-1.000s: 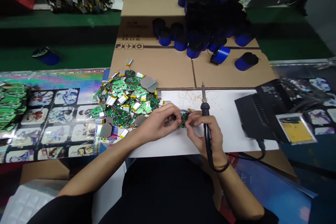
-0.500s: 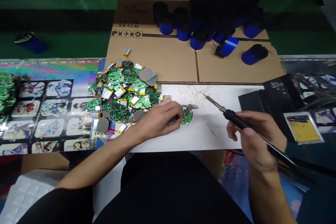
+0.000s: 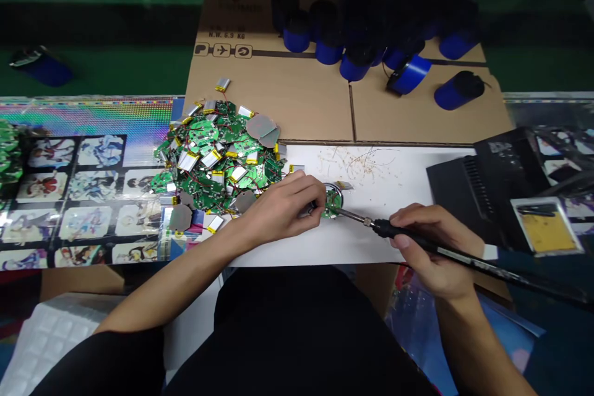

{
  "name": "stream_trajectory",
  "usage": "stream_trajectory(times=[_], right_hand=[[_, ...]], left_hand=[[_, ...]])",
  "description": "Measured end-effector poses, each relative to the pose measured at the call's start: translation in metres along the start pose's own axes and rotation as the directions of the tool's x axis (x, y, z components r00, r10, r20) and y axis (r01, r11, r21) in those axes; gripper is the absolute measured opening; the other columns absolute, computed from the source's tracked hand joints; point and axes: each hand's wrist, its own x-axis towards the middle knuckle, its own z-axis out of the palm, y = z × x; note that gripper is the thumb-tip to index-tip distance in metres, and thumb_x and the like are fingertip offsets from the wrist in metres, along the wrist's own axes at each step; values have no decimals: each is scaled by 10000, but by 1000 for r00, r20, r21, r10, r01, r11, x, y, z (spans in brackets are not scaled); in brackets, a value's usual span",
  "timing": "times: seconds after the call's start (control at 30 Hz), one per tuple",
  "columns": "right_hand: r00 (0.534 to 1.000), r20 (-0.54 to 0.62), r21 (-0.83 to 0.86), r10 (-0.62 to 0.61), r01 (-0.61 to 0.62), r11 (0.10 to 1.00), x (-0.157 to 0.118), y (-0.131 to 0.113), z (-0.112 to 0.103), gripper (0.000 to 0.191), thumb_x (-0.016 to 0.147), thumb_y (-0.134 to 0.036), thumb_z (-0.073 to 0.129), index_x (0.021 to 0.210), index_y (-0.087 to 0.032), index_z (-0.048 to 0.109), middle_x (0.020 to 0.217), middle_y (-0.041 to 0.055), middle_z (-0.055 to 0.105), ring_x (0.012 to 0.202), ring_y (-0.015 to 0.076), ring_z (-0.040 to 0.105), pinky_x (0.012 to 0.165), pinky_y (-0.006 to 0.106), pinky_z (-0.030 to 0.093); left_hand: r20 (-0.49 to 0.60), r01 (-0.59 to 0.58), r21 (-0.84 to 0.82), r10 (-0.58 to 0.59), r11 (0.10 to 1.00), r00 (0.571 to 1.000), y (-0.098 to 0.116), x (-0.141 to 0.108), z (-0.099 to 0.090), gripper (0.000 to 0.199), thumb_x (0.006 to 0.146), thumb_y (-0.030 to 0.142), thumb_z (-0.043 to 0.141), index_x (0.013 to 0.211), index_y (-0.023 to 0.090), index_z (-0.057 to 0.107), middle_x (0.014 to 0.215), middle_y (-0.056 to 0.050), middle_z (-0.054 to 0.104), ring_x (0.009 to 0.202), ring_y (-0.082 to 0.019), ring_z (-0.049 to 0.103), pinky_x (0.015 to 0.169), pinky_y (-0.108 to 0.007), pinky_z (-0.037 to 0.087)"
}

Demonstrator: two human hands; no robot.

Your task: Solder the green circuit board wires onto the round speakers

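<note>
My right hand (image 3: pixel 436 247) grips a black soldering iron (image 3: pixel 417 240) by its handle. The iron's metal tip reaches left to a round green circuit board (image 3: pixel 333 203) on the white work surface; the exact contact point is too small to make out. My left hand (image 3: pixel 297 203) is closed at the board's left side, its fingertips pinched on something dark that they mostly hide. A small battery (image 3: pixel 344 185) with a silver body lies just behind the board. Left of my left hand spreads a heap of green circuit boards (image 3: pixel 227 154) with silver and yellow batteries.
Blue and black cylinders (image 3: pixel 356 63) stand on a cardboard sheet (image 3: pixel 278 99) at the back. To the right are a black box (image 3: pixel 457 189) and a tray with a yellow pad (image 3: pixel 547 232). Thin wire scraps (image 3: pixel 362 161) litter the white surface (image 3: pixel 297 250).
My right hand has moved left and slightly down, bringing the soldering iron's tip from the wire scraps to the round board. My left hand has stayed at the board.
</note>
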Motion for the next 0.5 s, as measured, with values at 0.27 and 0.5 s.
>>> stream_trajectory(times=[0.27,0.5], right_hand=[[998,63,58,-29,25,998,6,-3,6,126,875,-173,770,977,-242,742,818,38,751,706,187,735,579,268,606],[994,90,87,-65,57,995,10,-3,7,126,862,-146,766,958,-224,744,824,46,754,731,180,737,617,259,605]], left_hand=[[-11,-4,17,4,1000,1000,0,0,0,91,1032,149,561,978,198,615,1003,-60,737,945,-194,652,890,-340,495],[-22,-20,23,20,1000,1000,-2,0,2,89,1028,138,575,972,197,610,996,-56,733,945,-194,657,884,-341,495]])
